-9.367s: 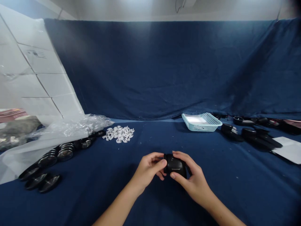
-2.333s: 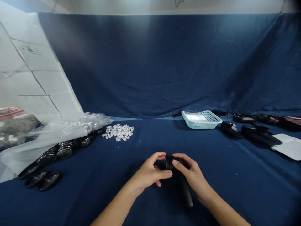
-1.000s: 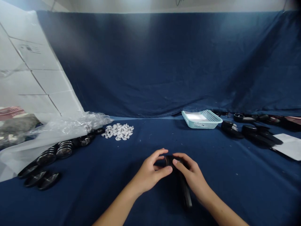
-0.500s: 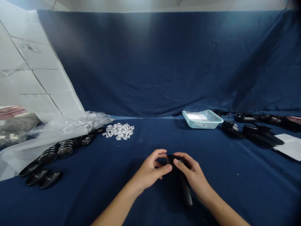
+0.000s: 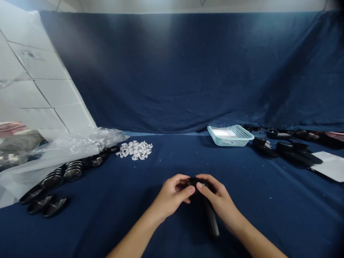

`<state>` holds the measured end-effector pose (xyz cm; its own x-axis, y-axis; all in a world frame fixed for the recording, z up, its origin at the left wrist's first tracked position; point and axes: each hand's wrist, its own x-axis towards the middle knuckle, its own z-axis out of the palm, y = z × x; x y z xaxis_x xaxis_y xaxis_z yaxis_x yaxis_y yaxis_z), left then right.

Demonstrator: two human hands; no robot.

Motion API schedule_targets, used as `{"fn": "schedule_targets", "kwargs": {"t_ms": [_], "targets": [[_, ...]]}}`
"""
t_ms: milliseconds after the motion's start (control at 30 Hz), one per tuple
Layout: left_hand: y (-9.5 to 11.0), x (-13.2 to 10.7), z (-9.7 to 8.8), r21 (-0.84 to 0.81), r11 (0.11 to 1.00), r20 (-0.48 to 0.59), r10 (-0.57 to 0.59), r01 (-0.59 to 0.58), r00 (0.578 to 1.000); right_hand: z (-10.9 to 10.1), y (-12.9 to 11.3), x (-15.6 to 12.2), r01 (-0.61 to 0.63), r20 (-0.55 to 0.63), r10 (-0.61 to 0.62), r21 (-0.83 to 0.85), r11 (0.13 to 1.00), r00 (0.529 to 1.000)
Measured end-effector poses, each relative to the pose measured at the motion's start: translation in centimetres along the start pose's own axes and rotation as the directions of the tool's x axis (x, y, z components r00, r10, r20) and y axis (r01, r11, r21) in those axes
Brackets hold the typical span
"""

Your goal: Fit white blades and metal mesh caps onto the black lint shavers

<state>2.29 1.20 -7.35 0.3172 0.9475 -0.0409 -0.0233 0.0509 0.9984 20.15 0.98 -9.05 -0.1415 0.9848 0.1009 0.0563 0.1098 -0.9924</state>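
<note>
Both hands are together at the lower middle over the blue cloth. My left hand [image 5: 173, 195] is closed, its thumb and fingers pressing the left side of the head of a black long-handled device [image 5: 211, 218]. The right side of that head is wrapped by my right hand [image 5: 219, 197], with the thumb on top. The handle slants down toward me and touches or nearly touches the cloth. The device's exact kind is unclear, since fingers cover most of its head.
A pile of small white plastic parts [image 5: 135, 149] lies left of centre. Several round, shiny black pieces [image 5: 73, 172] are stacked at the left beside clear plastic wrap [image 5: 88, 138]. A light blue basket [image 5: 232, 142] stands at the back right, near black devices [image 5: 292, 152] and a white sheet [image 5: 329, 165].
My left fingers and thumb have closed in on the black device's head; a gap showed inside that hand before. My right hand keeps nearly the same hold.
</note>
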Motion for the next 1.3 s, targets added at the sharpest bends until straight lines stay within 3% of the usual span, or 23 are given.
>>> {"fn": "schedule_targets", "kwargs": {"t_ms": [333, 500, 667, 833, 900, 967, 1100, 1200, 1300], "targets": [[0.2, -0.5, -0.1, 0.152, 0.983, 0.028, 0.096, -0.099, 0.995, 0.0, -0.8, -0.2, -0.047, 0.03, 0.044, 0.093, 0.995, 0.999], [-0.1, -0.3, 0.4, 0.133, 0.989, -0.076, 0.078, -0.067, 0.994, 0.2, -0.8, -0.2, -0.243, 0.037, 0.241, 0.243, 0.939, 0.97], [-0.3, 0.0, 0.5, 0.081, 0.994, -0.195, 0.085, -0.07, 0.977, 1.0, -0.9, -0.8, -0.429, 0.286, 0.33, 0.432, 0.793, 0.899], [-0.3, 0.0, 0.4, 0.317, 0.939, -0.317, 0.24, -0.136, 0.917, 1.2, -0.3, -0.8, -0.488, 0.307, 0.381, 0.488, 0.724, 0.872], [-0.1, -0.4, 0.6, 0.434, 0.879, -0.281, 0.34, -0.197, 0.897, 1.0, -0.2, -0.7, -0.554, 0.379, 0.405, 0.522, 0.649, 0.832], [0.0, -0.7, 0.8, 0.47, 0.844, -0.231, 0.401, -0.26, 0.886, 0.9, -0.1, -0.7, -0.644, 0.499, 0.412, 0.519, 0.562, 0.763], [0.2, -1.1, 0.6, 0.298, 0.888, -0.138, 0.403, -0.351, 0.905, 1.1, 0.1, -1.0, -0.787, 0.686, 0.403, 0.445, 0.427, 0.606], [0.4, -0.9, -0.1, 0.181, 0.888, 0.02, 0.427, -0.423, 0.904, 1.8, 0.7, -1.3, -0.825, 0.775, 0.308, 0.452, 0.339, 0.552], [0.9, -0.8, -0.7, 0.147, 0.895, 0.128, 0.405, -0.421, 0.906, 2.2, 1.2, -1.5, -0.855, 0.833, 0.244, 0.422, 0.301, 0.497]]}}
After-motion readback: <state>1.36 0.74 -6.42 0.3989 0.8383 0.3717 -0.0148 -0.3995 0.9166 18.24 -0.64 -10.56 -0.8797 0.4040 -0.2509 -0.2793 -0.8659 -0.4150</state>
